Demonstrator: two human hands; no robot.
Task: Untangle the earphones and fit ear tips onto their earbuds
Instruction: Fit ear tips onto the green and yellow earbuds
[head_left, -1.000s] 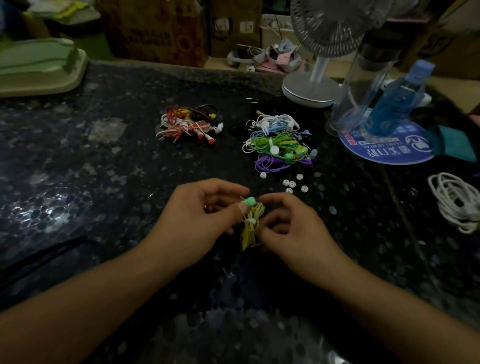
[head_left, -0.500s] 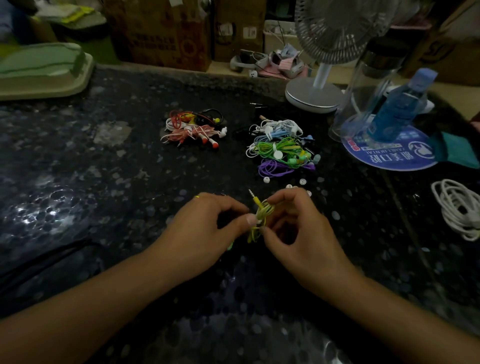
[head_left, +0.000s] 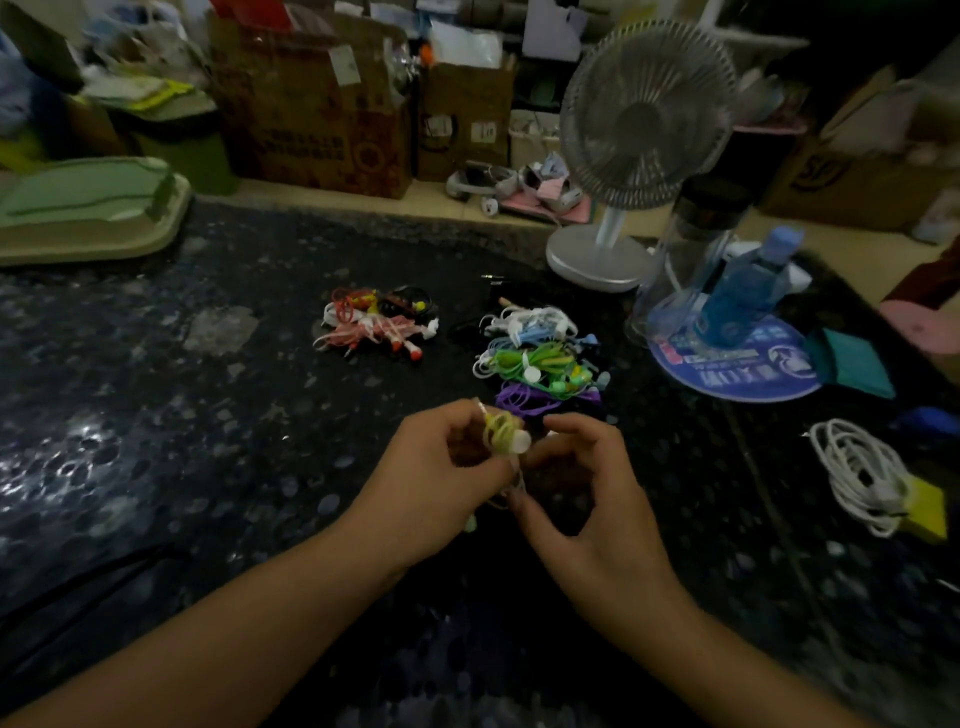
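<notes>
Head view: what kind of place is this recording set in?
Probably a home or small-shop work corner, not a factory line. A dark speckled table carries a desk fan and a water bottle, with cardboard boxes stacked on the floor behind.

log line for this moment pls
left hand: grips yellow earphones | right hand: pinches their cord | state: still bundled

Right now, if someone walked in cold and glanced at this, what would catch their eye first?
Probably the two hands at centre, left hand and right hand, pinching a tangled yellow earphone bundle just above the dark speckled table. Behind them lie two bright heaps: a red and white earphone pile and, to its right, a green, white and purple earphone pile. A white desk fan stands at the table's far right edge.
</notes>
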